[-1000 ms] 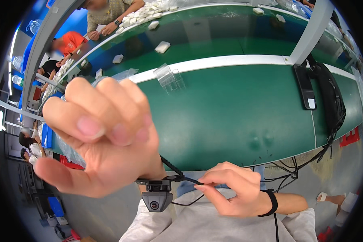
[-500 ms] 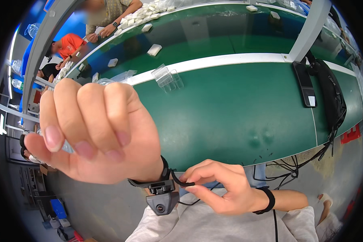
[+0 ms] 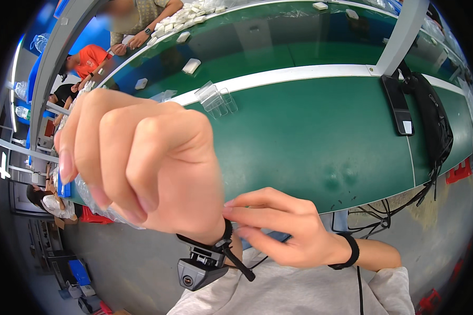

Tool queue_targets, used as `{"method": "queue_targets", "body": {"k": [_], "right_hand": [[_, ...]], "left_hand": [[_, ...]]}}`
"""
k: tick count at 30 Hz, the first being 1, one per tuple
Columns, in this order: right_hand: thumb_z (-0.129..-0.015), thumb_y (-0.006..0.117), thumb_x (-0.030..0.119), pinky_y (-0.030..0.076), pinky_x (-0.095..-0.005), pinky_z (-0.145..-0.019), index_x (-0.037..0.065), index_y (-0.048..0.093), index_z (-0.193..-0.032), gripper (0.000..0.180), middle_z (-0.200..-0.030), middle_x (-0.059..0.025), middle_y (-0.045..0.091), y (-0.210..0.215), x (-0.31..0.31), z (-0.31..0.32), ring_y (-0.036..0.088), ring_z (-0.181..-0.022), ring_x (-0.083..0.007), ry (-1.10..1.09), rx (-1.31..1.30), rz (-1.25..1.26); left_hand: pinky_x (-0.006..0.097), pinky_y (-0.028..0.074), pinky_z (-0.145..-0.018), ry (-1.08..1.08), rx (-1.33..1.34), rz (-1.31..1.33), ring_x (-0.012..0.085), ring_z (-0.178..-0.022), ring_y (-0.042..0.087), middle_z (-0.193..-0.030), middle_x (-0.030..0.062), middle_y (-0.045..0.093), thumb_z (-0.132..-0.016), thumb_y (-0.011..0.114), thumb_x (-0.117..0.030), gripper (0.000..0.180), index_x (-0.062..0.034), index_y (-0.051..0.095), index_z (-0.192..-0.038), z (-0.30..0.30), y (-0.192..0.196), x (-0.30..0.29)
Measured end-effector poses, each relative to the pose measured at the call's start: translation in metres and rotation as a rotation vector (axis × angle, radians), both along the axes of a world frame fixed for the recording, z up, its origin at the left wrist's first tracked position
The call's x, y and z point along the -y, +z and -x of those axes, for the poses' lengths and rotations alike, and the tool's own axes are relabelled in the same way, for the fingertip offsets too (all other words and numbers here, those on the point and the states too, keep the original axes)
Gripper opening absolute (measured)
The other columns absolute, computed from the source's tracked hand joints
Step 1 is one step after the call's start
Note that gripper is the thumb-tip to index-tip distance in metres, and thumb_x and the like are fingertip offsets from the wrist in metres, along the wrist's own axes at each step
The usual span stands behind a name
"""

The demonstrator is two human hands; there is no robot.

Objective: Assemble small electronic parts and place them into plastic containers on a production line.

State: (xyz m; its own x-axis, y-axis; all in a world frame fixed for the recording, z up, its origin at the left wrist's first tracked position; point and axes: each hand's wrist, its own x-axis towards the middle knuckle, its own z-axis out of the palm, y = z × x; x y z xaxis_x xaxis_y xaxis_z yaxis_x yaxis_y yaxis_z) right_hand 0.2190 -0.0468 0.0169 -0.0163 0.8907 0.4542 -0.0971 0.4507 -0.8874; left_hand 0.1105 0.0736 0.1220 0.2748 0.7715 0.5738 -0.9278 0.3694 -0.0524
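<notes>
My left hand point(image 3: 136, 157) is raised large on the left, its fingers curled toward the palm in a loose fist with nothing seen in it. A black wrist strap point(image 3: 227, 231) runs around that wrist and carries a small black camera point(image 3: 199, 268) on its underside. The strap's loose tail point(image 3: 240, 264) hangs downward past the wrist. My right hand point(image 3: 286, 226) comes from the right, fingers stretched out and apart, the tips at the left wrist beside the strap. Another black band point(image 3: 348, 252) circles my right wrist. The fingertips' exact contact is partly hidden.
The green table point(image 3: 299, 142) carries a clear plastic tray point(image 3: 215, 100), a black phone point(image 3: 398, 107) and a black bag point(image 3: 431, 121). Behind a white rail, small white boxes point(image 3: 192, 65) lie on a green belt. Co-workers sit far left; cables point(image 3: 370, 220) hang below the table's edge.
My right fingers have let go of the strap's tail, which now hangs down. My left hand has turned and curled more, and its wrist camera has tilted and shifted left.
</notes>
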Motion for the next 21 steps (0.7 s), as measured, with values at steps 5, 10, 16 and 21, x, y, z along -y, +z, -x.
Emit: {"method": "queue_targets", "body": {"k": [5,10,16,21], "right_hand": [[-0.077,0.086,-0.001,0.056,-0.029,-0.057,-0.003,0.078,-0.115,0.039,-0.101,-0.0124,0.075,-0.008,-0.005,-0.003,0.07,-0.069,-0.0189,-0.208,0.318,-0.306],[-0.073,0.078,0.009,0.05,-0.0285,-0.053,0.001,0.076,-0.107,0.035,-0.104,-0.0059,0.07,-0.009,-0.009,-0.01,0.062,-0.067,-0.0145,-0.319,0.531,-0.529],[-0.08,0.078,0.007,0.046,-0.0334,-0.049,0.005,0.07,-0.097,0.019,-0.091,-0.003,0.062,0.013,-0.012,-0.022,0.06,-0.064,-0.0172,-0.089,0.607,-0.513],[-0.085,0.077,0.005,0.048,-0.0372,-0.05,0.003,0.068,-0.105,0.022,-0.087,-0.0065,0.059,0.009,-0.008,-0.02,0.062,-0.064,-0.0247,0.201,0.339,-0.254]], "left_hand": [[0.028,0.04,-0.05,0.018,-0.025,0.047,0.0134,-0.042,0.049,-0.061,0.0025,0.055,-0.109,0.051,-0.031,0.042,-0.008,0.062,-0.076,-0.003,-0.006,-0.004],[0.029,0.039,-0.051,-0.035,-0.087,0.059,0.0118,-0.043,0.046,-0.06,0.0001,0.052,-0.107,0.055,-0.027,0.035,-0.0104,0.059,-0.076,-0.002,-0.014,-0.007],[0.029,0.037,-0.052,-0.053,-0.205,0.082,0.0123,-0.043,0.043,-0.058,0.0,0.05,-0.106,0.057,-0.022,0.033,-0.0114,0.058,-0.074,-0.008,-0.02,-0.003],[0.029,0.037,-0.052,-0.1,-0.201,0.12,0.0125,-0.043,0.041,-0.057,-0.0009,0.05,-0.109,0.054,-0.026,0.039,-0.0128,0.057,-0.073,-0.01,-0.022,0.0]]}}
